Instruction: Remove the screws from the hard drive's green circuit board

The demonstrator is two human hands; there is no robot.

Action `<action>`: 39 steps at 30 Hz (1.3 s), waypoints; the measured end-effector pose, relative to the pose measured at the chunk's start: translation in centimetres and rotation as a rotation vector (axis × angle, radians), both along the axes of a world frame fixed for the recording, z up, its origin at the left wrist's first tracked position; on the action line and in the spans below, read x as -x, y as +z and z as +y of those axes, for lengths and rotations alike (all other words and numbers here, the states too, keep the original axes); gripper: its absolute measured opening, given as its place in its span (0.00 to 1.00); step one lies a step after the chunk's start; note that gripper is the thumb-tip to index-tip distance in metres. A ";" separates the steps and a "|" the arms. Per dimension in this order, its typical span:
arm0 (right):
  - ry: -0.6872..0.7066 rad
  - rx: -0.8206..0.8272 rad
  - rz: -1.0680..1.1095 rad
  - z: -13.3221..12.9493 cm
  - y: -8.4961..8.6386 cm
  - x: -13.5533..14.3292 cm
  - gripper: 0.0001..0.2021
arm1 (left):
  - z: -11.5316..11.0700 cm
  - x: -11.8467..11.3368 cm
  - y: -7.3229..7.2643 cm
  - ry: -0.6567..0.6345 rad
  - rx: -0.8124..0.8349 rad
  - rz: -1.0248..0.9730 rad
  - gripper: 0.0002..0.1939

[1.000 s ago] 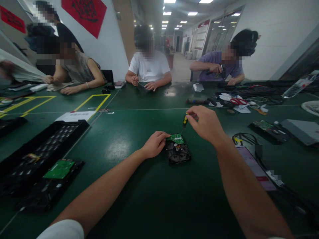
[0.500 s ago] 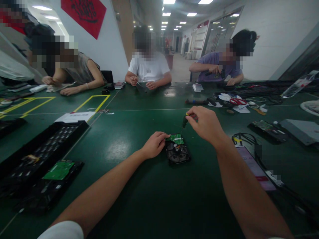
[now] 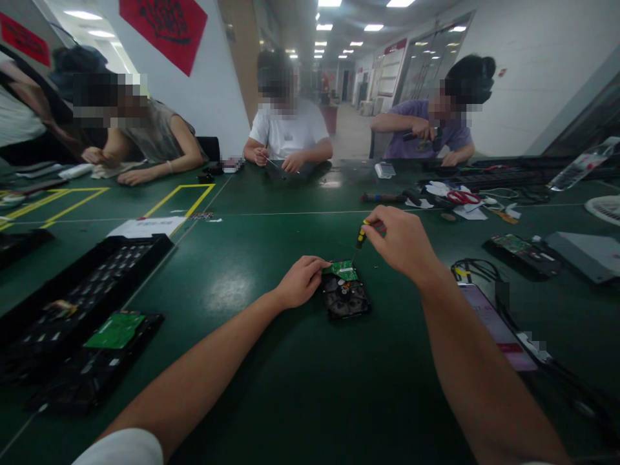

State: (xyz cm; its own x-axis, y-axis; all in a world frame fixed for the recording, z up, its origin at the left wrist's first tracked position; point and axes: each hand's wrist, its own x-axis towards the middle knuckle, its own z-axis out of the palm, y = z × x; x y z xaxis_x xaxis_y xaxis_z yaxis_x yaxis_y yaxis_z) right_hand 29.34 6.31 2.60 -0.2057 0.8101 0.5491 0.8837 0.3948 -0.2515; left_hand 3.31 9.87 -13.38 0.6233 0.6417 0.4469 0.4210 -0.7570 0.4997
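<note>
1. Hard drive (image 3: 345, 296) lies flat on green table (image 3: 252, 258), centre of view, just in front of the person. Long axis runs near-to-far, tilted a bit; underside up, green board (image 3: 345, 268) on its far end.
2. Left hand (image 3: 303, 281) sits at drive's left far corner, fingers curled, tips touching the board's left edge. Grip: pressed onto drive/board edge, not spread.
3. Right hand (image 3: 400, 240) is up & to the right of the drive, beyond its far end. Grip: fingertips pinched on the screwdriver (image 3: 360, 237) handle top.
4. Screwdriver: black/yellow handle, nearly upright, leaning slightly; shaft points down-left to the board's far right corner. Tip too small to tell if it's seated in a screw.
5. Drive is thus btwn both hands: left touching it, right above it via the tool only.
6. Left side of table: black tray (image 3: 72, 290) w/ another green board (image 3: 115, 330) near it. Right: scissors (image 3: 462, 197), cables (image 3: 472, 268).
7. Three other people sit across the table, well apart from the drive, hands on their own work.
</note>
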 end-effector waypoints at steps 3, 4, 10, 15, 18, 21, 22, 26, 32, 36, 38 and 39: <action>-0.011 0.008 0.019 0.0 0.0 0.0 0.02 | 0.1 0.0 -0.1 -0.002 -0.005 0.001 0.19; -0.008 0.012 0.022 0.0 0.0 0.0 0.02 | 0.1 0.0 -0.1 -0.003 -0.007 -0.001 0.19; 0.016 0.009 0.010 -0.1 0.2 0.2 0.04 | 0.0 0.0 -0.1 -0.008 -0.013 -0.011 0.19; 0.010 -0.007 -0.005 0.1 -0.1 0.0 0.02 | -0.1 -0.1 0.1 -0.002 -0.007 -0.006 0.20; 0.000 0.010 0.018 0.2 -0.3 -0.1 0.01 | -0.2 -0.1 0.2 0.005 0.000 -0.007 0.20; 0.001 0.032 0.063 0.2 -0.3 0.0 0.01 | -0.2 -0.1 0.3 0.006 0.001 -0.008 0.20; 0.009 0.037 0.078 0.3 -0.3 0.0 0.02 | -0.2 -0.1 0.3 0.004 0.000 -0.008 0.20; 0.070 0.069 0.124 0.4 -0.6 0.0 0.08 | -0.2 -0.1 0.3 0.002 -0.006 -0.010 0.19; 0.047 0.222 0.263 0.7 -0.9 0.0 0.10 | -0.3 -0.1 0.4 -0.003 -0.002 -0.010 0.19; 0.080 0.344 0.417 0.9 -1.3 -0.1 0.10 | -0.3 -0.1 0.4 -0.002 -0.003 -0.009 0.19; 0.146 0.392 0.463 1.0 -1.4 -0.1 0.09 | -0.2 0.0 0.3 -0.004 -0.004 -0.005 0.19; 0.178 0.421 0.478 1.1 -1.5 -0.1 0.10 | -0.2 0.0 0.3 -0.004 -0.005 -0.005 0.19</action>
